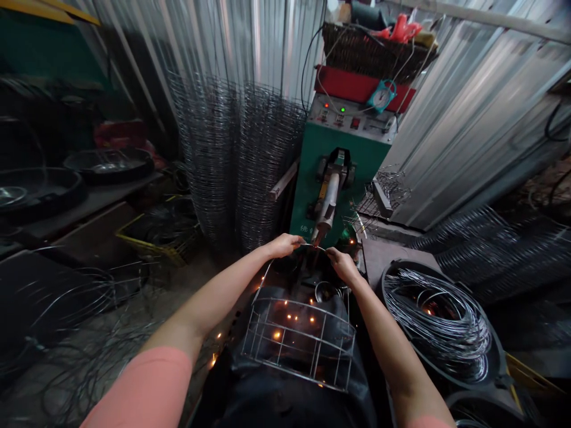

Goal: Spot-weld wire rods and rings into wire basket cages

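Both arms reach forward to the electrode of a green spot-welding machine [343, 139]. My left hand [285, 245] pinches a thin metal wire [316, 245] just left of the electrode tip [317, 235]. On the other side, my right hand [341, 264] grips the same wire, its fingers closed. Orange sparks scatter from the tip, over my lap and the floor. A wire grid basket [303, 342] hangs or rests over a dark apron [285, 392] on my lap. Whether the held wire is joined to this grid is hard to tell.
Tall stacks of wire grids [270, 160] stand behind, left of the machine. A black tub [439, 324] of wire rings sits at right. Yellow crate [151, 232] and loose wires lie at left. A wicker basket [375, 50] and a blue clock [382, 96] top the machine.
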Demonstrator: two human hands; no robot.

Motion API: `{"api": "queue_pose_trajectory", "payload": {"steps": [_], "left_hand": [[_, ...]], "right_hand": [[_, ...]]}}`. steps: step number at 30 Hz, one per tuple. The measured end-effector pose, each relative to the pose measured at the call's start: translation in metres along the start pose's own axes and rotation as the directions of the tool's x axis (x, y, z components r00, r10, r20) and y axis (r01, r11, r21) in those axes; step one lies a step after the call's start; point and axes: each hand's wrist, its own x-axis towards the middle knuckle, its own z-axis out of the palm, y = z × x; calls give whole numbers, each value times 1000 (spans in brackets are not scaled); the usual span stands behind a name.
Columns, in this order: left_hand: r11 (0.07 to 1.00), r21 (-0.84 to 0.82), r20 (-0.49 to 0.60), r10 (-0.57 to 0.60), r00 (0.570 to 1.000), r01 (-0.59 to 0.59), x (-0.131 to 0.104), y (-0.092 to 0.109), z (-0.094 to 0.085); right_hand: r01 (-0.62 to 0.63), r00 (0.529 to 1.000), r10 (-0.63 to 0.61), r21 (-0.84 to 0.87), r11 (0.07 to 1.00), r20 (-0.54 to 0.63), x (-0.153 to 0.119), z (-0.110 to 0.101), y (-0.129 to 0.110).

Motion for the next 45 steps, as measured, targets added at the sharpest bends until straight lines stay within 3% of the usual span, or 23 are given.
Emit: {"api": "queue_pose_trajectory", "payload": {"steps": [7, 11, 17, 20, 33, 45], "left_hand": [[999, 0, 14, -37, 999, 37, -3, 5, -2], [999, 16, 25, -42, 999, 41, -3, 9, -4], [998, 0, 59, -55, 997, 55, -2, 5, -4], [999, -12, 61, -48, 997, 49, -3, 6, -4], [998, -51, 15, -47, 999, 48, -7, -6, -4], [996, -73, 58, -43, 997, 47, -7, -4, -7]], "right_hand": [[-13, 1000, 14, 38, 999, -24, 0, 0, -2], [-55, 998, 62, 207, 977, -28, 0, 0, -2], [-269, 960, 262, 565, 780, 96, -13, 7, 6], [-289, 952, 285, 648, 705, 114, -15, 10, 10], [-177, 976, 219, 521, 835, -18, -7, 11, 4], [-191, 974, 225, 450, 872, -21, -5, 14, 8]]}}
